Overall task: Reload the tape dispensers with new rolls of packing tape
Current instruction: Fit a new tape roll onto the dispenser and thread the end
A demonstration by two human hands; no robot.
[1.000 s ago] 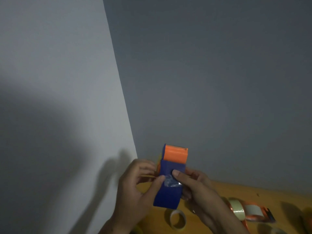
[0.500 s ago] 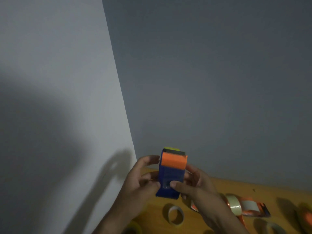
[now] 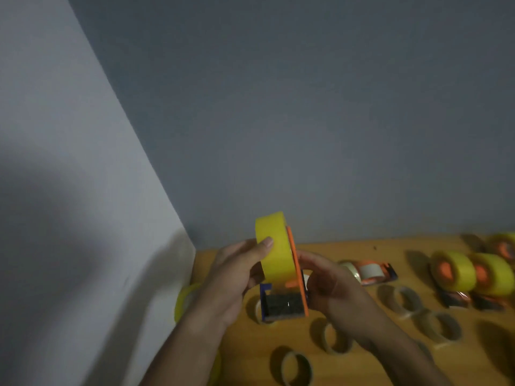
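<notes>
I hold a blue and orange tape dispenser (image 3: 284, 305) above the wooden table (image 3: 370, 252), with a yellow tape roll (image 3: 274, 252) mounted on it. My left hand (image 3: 237, 277) grips the roll from the left, thumb on its outer face. My right hand (image 3: 326, 282) grips the dispenser's orange side plate from the right. The dispenser's blue end points down toward me.
Two loaded dispensers with yellow rolls (image 3: 457, 271) stand at the right. An orange dispenser with a nearly spent roll (image 3: 367, 271) lies behind my right hand. Several empty cardboard cores (image 3: 335, 338) are scattered on the table. Another yellow roll (image 3: 185, 299) lies by the left wall.
The dispenser has been turned in my hands: its blue face was toward me, now the yellow roll's side shows. The view has dropped, showing more of the table.
</notes>
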